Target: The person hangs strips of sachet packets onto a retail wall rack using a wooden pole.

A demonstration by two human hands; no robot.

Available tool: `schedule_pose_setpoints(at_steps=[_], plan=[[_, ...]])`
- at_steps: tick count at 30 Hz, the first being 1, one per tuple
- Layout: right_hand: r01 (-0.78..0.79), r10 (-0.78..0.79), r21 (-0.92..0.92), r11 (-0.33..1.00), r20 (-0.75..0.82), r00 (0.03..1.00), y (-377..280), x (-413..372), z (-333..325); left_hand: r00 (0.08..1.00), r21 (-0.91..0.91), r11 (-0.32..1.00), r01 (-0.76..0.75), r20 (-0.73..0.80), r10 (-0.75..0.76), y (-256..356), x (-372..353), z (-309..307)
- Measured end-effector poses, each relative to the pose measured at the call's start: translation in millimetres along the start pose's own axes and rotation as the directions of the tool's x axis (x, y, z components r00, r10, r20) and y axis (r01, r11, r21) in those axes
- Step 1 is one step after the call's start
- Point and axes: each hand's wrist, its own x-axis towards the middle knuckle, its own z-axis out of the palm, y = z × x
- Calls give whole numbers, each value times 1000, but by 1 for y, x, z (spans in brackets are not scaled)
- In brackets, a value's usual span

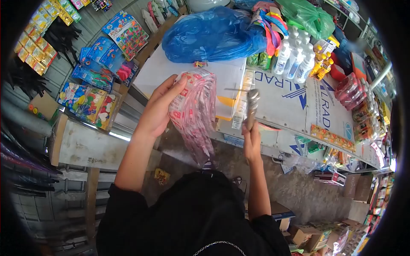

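Observation:
My left hand [164, 100] is closed around the upper left side of a long folded bunch of clear plastic sachet strips with red and white print [194, 109]. The strips hang down in front of my body. In my right hand [252, 143], the fingers are wrapped round a blurred hand tool [253, 102] with a shiny metal upper part and a brownish lower part. A thin dark rod shows just left of the tool's top. Behind both hands is the white-topped counter [273, 94], and a yellow-orange flat piece [227, 101] lies between them.
A large blue plastic bag [209, 34] lies on the counter's back, beside shrink-wrapped white bottles [294, 57]. Packets of balloons and toys [98, 64] hang on the left wall. Cardboard boxes [307, 237] stand low at the right; a yellow packet [161, 176] lies on the floor.

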Motion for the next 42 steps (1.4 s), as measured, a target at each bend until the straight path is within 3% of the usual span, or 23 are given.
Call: schedule_pose_setpoints(at_steps=[4, 7, 11, 13, 17, 20, 26, 27, 29, 30, 33, 34, 36, 38, 42], plan=[[-26, 25, 17, 1000, 70, 997, -29, -21, 1, 999, 44, 999, -6, 36, 4, -7, 11, 18], [35, -35, -1, 999, 28, 999, -19, -26, 4, 995, 87, 995, -42, 90, 34, -13, 16, 34], [-4, 2, -40, 999, -31, 1000, -14, -26, -3, 995, 243, 967, -70, 89, 50, -26, 14, 60], [53, -56, -49, 997, -72, 996, -11, -26, -7, 977, 463, 861, -212, 91, 192, -34, 15, 68], [196, -210, -115, 974, -128, 969, -13, -24, -15, 964, 546, 795, -264, 127, 233, -33, 8, 94], [183, -196, -105, 977, -125, 973, -11, -25, -20, 948, 646, 700, -306, 137, 288, -41, 7, 104], [252, -266, -117, 961, -133, 955, -6, -32, -22, 975, 430, 879, -205, 171, 144, -35, -5, 108], [291, -303, -106, 951, -126, 945, -14, -31, -23, 970, 436, 868, -237, 163, 183, -28, -11, 109], [194, -198, -52, 980, -79, 977, -34, -31, -21, 952, 214, 941, -262, 219, 215, -15, -24, 113], [235, -238, -41, 971, -70, 969, -42, -29, -14, 956, 182, 959, -219, 237, 174, -11, -26, 102], [282, -276, 49, 958, -96, 956, -70, -25, 16, 892, 286, 847, -448, 207, 401, -1, -36, 99], [348, -344, 56, 936, -78, 936, -81, -24, 27, 930, 276, 889, -366, 157, 334, 6, -39, 90], [425, -422, 66, 903, -55, 905, -108, -26, 47, 907, 302, 856, -420, 121, 402, 17, -38, 68], [297, -316, 172, 939, 95, 944, -137, -28, 66, 858, 331, 800, -500, 60, 511, 34, -39, 51], [316, -373, 292, 903, 165, 913, -167, -19, 126, 732, 309, 692, -652, 18, 681, 69, -36, -1]])
